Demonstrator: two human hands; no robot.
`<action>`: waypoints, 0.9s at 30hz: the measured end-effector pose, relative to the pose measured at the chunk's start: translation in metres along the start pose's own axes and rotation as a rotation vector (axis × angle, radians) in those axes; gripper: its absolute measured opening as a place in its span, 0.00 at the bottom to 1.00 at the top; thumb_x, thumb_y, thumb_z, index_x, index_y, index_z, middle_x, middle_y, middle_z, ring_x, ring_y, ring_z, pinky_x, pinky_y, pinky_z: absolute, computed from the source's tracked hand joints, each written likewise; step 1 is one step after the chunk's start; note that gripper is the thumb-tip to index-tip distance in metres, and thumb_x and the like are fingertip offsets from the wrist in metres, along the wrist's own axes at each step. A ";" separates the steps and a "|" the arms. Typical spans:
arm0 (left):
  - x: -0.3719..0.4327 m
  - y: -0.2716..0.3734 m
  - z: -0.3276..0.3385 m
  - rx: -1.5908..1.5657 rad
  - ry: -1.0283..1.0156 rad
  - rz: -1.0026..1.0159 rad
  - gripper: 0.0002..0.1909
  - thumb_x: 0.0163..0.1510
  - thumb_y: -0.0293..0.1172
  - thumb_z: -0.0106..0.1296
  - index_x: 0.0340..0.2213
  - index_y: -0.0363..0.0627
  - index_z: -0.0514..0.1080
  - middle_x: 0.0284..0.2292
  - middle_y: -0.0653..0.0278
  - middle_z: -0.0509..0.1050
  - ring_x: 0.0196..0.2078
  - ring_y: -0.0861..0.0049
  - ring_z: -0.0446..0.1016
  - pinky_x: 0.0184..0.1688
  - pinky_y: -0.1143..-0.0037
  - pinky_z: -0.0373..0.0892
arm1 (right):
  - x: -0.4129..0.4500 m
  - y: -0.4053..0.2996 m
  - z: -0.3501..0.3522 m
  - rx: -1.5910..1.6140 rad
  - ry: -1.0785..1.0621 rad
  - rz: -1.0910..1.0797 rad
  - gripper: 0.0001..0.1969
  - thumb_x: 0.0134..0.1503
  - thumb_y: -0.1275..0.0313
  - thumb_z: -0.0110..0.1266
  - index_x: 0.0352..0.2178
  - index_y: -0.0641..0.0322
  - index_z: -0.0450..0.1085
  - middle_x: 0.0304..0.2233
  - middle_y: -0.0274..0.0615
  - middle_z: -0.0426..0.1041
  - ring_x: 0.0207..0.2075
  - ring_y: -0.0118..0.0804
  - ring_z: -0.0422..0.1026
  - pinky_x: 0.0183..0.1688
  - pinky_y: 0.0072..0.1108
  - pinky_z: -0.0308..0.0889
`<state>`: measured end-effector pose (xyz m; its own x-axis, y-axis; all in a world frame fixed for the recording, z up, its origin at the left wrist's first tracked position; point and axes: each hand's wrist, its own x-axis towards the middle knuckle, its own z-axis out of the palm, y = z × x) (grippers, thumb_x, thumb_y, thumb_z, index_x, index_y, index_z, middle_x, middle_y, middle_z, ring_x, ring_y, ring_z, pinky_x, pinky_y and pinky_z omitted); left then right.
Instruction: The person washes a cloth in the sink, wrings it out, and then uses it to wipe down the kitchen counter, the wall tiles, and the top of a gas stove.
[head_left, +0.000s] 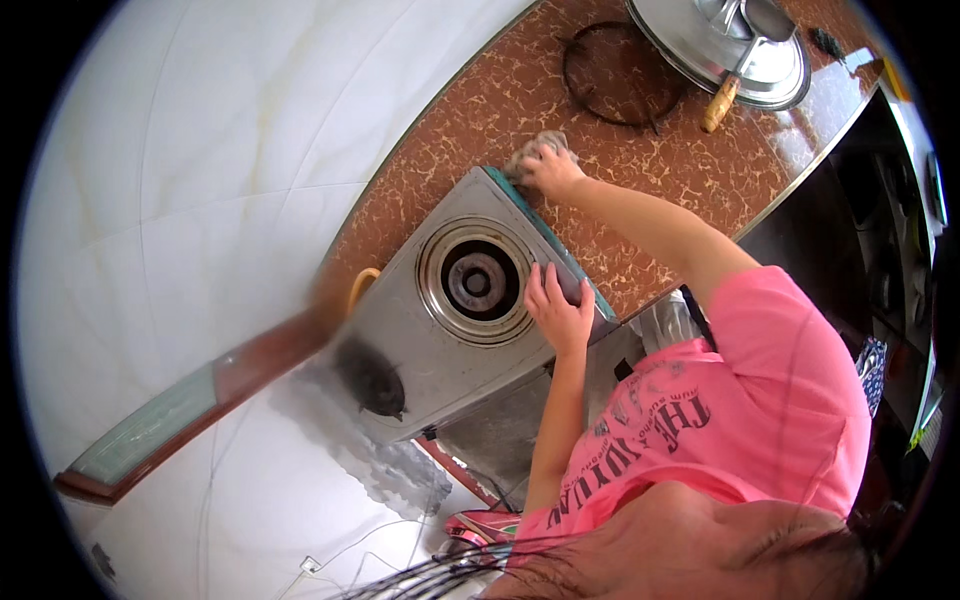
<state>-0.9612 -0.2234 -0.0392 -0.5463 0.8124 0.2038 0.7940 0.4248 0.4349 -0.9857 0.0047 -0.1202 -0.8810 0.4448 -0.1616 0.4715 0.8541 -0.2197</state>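
My right hand presses a crumpled grey-brown cloth onto the brown marbled countertop, beside the far corner of a metal gas stove. My left hand lies on the stove top with its fingers apart, close to the round burner; its thumb is near the teal side edge. The second burner, towards the lower left, is dark with soot around it. The cloth partly hides the fingertips of my right hand.
A black ring pan support lies on the countertop. Beyond it a large metal lid carries a wooden-handled ladle. A yellow hose loops behind the stove near the pale tiled wall.
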 end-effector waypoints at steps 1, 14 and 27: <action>0.000 0.002 0.001 -0.006 0.012 0.004 0.29 0.45 0.39 0.56 0.48 0.41 0.63 0.51 0.50 0.60 0.52 0.52 0.58 0.53 0.59 0.56 | -0.021 0.003 0.013 -0.028 -0.003 -0.071 0.19 0.46 0.67 0.56 0.42 0.31 0.70 0.50 0.28 0.58 0.56 0.46 0.52 0.51 0.37 0.61; 0.051 0.035 0.029 -0.303 -0.157 0.398 0.36 0.44 0.38 0.59 0.52 0.40 0.58 0.55 0.47 0.55 0.54 0.46 0.55 0.55 0.57 0.54 | -0.139 0.023 -0.077 0.285 0.203 0.034 0.32 0.44 0.73 0.56 0.54 0.47 0.60 0.55 0.31 0.60 0.57 0.47 0.55 0.54 0.36 0.58; 0.116 0.028 0.139 0.023 -0.462 0.258 0.30 0.47 0.41 0.56 0.51 0.47 0.62 0.56 0.55 0.52 0.54 0.46 0.54 0.54 0.59 0.57 | -0.379 0.050 0.104 2.056 0.358 1.461 0.21 0.62 0.56 0.33 0.44 0.59 0.65 0.43 0.43 0.70 0.45 0.38 0.68 0.47 0.31 0.62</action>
<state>-0.9650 -0.0620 -0.1248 -0.1622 0.9807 -0.1090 0.8956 0.1927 0.4010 -0.6238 -0.1494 -0.1695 -0.0391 0.4052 -0.9134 -0.2496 -0.8891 -0.3837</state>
